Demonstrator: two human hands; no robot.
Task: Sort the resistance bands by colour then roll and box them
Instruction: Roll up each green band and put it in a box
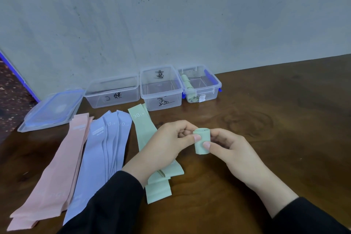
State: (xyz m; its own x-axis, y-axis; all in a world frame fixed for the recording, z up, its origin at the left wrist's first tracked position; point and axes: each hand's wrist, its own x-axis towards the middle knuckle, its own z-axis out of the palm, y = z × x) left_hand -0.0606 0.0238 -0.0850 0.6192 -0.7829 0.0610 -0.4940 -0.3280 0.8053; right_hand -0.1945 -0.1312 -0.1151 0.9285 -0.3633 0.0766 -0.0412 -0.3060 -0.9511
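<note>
A dark wooden table [275, 119] meets a scuffed grey wall [171, 15] — patterned floor [9, 97] far left.

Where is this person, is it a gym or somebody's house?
Probably a room in a house, not a gym, though I can't be sure. There is a dark wooden table pushed against a scuffed, plain wall, with small clear plastic boxes lined up on it, and no gym gear besides the bands.

We hold our left hand [167, 144] and right hand [229, 150] close together above the table. Fingers curl inward, both thumbs pinching.
</note>
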